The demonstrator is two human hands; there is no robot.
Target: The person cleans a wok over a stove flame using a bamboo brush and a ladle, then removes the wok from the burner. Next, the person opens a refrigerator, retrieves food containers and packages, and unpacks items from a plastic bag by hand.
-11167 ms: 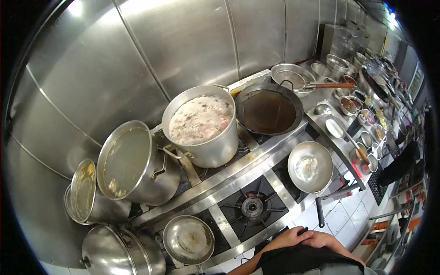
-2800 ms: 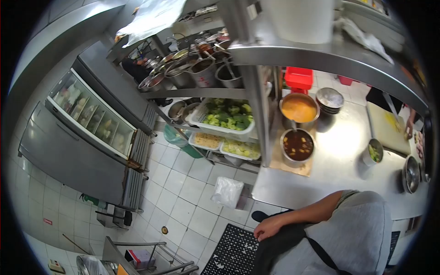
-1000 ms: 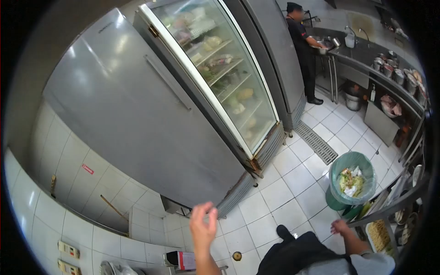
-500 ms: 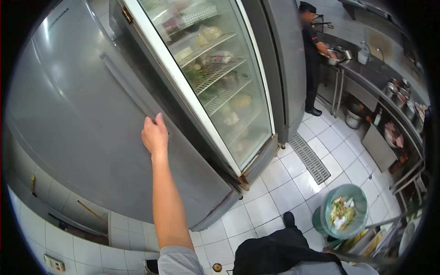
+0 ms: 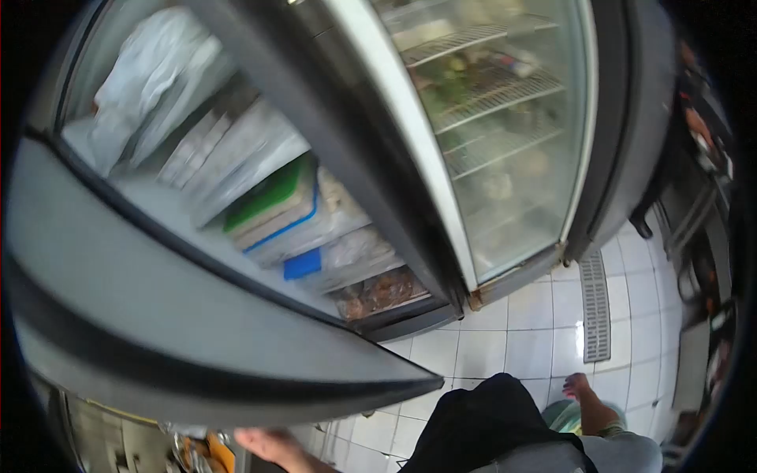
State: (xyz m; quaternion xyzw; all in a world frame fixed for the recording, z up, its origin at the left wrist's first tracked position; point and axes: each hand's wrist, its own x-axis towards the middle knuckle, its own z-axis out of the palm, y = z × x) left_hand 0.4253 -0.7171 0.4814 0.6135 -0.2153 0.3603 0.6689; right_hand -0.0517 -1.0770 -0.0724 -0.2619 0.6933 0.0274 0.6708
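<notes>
Two hands low in view. Left hand [image 5: 270, 444], blurred, at outer side of the fridge door [image 5: 150, 260]; grip can't be told. Right hand [image 5: 577, 385] near the bin [image 5: 558, 413], fingers slack, part-curled, nothing visible in them. Door stands swung out before its fridge [image 5: 339, 150]; inside, bags [image 5: 150, 71], green lid [image 5: 272, 195].

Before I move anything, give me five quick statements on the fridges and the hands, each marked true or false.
1. The solid grey door stands open. True.
2. The glass door is open too. False: it is shut.
3. The left hand rests on a shelf. False: it is outside, by the opened door.
4. A green-topped container lies inside the open fridge. True.
5. The right hand is outside that fridge. True.
</notes>
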